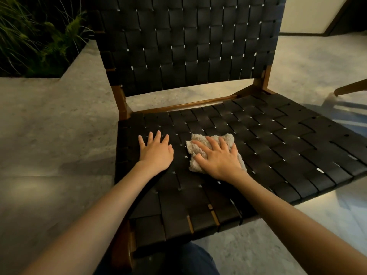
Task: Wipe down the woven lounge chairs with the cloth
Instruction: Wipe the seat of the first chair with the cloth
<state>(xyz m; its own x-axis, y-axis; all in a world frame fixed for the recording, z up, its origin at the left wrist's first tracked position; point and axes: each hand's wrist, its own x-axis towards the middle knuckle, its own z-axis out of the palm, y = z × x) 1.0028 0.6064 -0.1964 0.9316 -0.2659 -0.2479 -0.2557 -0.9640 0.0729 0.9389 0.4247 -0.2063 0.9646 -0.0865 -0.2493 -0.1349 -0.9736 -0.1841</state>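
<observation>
I see a pale grey speckled stone floor filling most of my view, with a bed of green ferns and grasses at the far left corner. On the floor stands the lounge chair of black woven straps on a brown wooden frame. Its tall backrest rises ahead of me and its wide seat slopes toward the camera. At the right edge, a wooden leg of another piece of furniture pokes in, well apart from the seat.

Both bare forearms reach in from below, over a dark blue trouser knee. My left hand lies flat on the seat near its left edge, released, fingers spread and straight, holding nothing. Just beside it my right hand presses down on the crumpled beige terry cloth, fingers splayed over the top rather than curled round it. The cloth lies on the left-middle part of the seat, under that palm, its edges showing around the fingers.
</observation>
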